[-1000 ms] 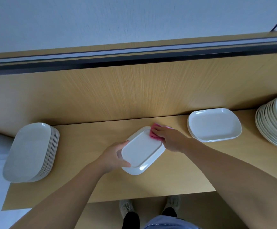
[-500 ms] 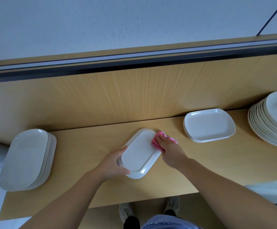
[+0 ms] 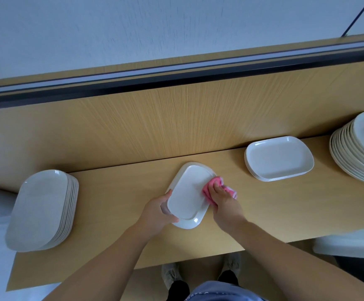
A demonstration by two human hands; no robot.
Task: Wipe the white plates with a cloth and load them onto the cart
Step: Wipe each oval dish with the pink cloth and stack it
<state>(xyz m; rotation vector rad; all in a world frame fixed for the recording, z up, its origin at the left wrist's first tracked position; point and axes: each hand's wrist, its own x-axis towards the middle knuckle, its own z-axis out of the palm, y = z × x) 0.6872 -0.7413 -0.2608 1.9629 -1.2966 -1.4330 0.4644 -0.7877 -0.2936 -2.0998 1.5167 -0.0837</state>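
Wiping a white plate (image 3: 188, 195) just above the table (image 3: 122, 192): the left hand (image 3: 157, 213) is gripping the plate's near-left rim, with the thumb curled over the upper edge and the fingers hidden beneath. The right hand (image 3: 224, 203) is closing its fingers round a bunched pink cloth (image 3: 214, 182) and pressing it against the plate's right rim. The plate is lying between the two hands, tilted, directly in front of the person (whether its far end is touching the table cannot be told).

To do the step well, the left hand should probably be bracing the rim firmly while the cloth is travelling in long overlapping strokes from rim to rim. The plate would then need turning, so that the patch now under the thumb also gets wiped. Keeping cloth between fingertips and glaze should be preventing fresh prints.

A tall left stack (image 3: 40, 209) of plates is sitting at the table's left end, and a low stack (image 3: 278, 158) is sitting to the right, well apart from the work. Which of them is awaiting wiping cannot be told, and no cart is identifiable in view.

No brand, label or legible writing is showing on any plate, the cloth or the table.
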